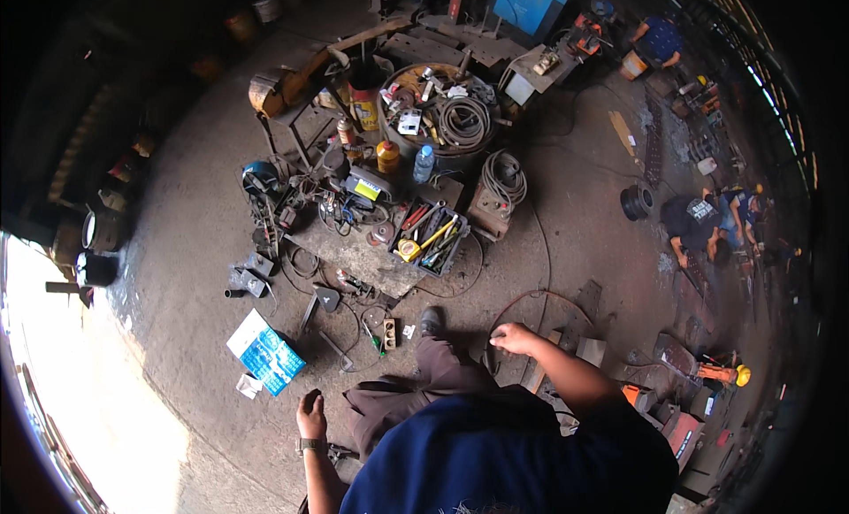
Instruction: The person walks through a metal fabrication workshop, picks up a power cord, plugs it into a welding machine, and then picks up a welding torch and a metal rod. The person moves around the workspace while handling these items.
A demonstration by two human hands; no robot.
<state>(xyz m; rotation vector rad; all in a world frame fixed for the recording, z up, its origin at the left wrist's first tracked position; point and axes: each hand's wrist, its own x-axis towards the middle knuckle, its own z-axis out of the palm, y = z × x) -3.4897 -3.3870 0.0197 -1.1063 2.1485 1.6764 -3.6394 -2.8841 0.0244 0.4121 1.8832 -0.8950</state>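
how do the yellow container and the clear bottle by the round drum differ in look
The yellow container looks opaque, while the clear bottle is see-through with a bluish tint. The yellow container looks squatter; the clear bottle looks slimmer and has a blue cap. Both appear to stand upright, close together.

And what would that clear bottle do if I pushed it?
The clear bottle might tip over, being tall and narrow. Once down, it could roll, since it looks round. It seems to be see-through plastic, so it would probably squash a little.
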